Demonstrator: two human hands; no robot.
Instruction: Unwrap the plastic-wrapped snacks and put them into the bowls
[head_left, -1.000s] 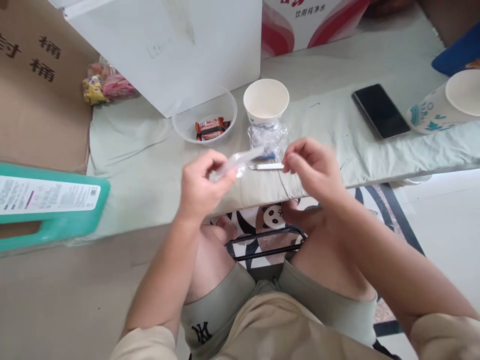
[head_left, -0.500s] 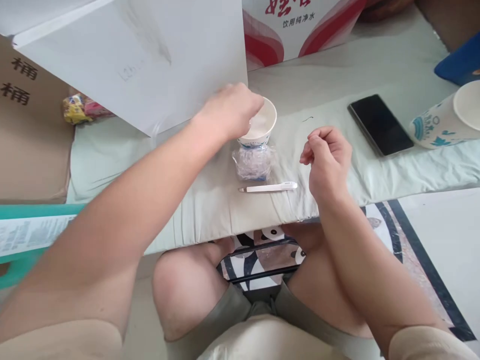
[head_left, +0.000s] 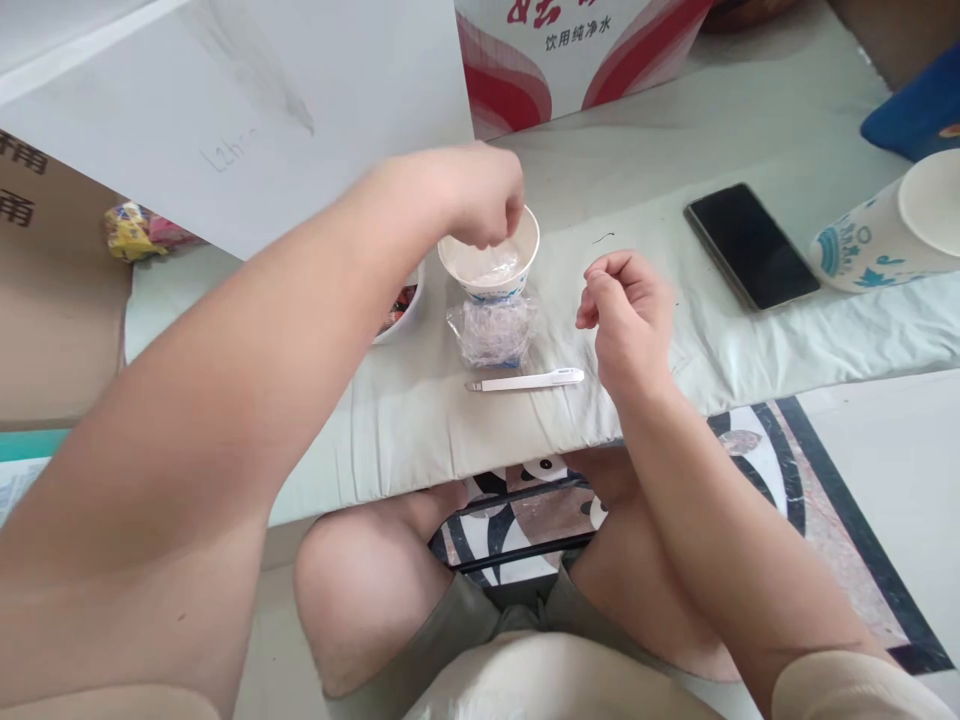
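My left hand (head_left: 491,197) is closed with its fingers bent downward over a white paper cup (head_left: 529,245). Crumpled clear plastic (head_left: 495,265) lies inside the cup, just under the fingertips; anything between them is hidden. My right hand (head_left: 631,325) hovers over the cloth to the right, thumb pressed to the curled fingers, and nothing I can name shows in it. In front of the cup is a bundle of clear plastic wrap (head_left: 493,332) with some blue at its bottom. Nearer me lies a white pen-shaped cutter (head_left: 525,381).
Right of my right hand lie a black phone (head_left: 752,245) and a tipped paper cup (head_left: 862,245). A large white box (head_left: 352,90) and a red-and-white carton (head_left: 577,75) stand behind. Partly behind my left forearm is a white bowl (head_left: 409,318) with dark red contents.
My left hand has shifted over the cup, its fingers now pointing down. The white bowl now shows beside my left forearm. The whole view has moved slightly; my right hand keeps its pose.
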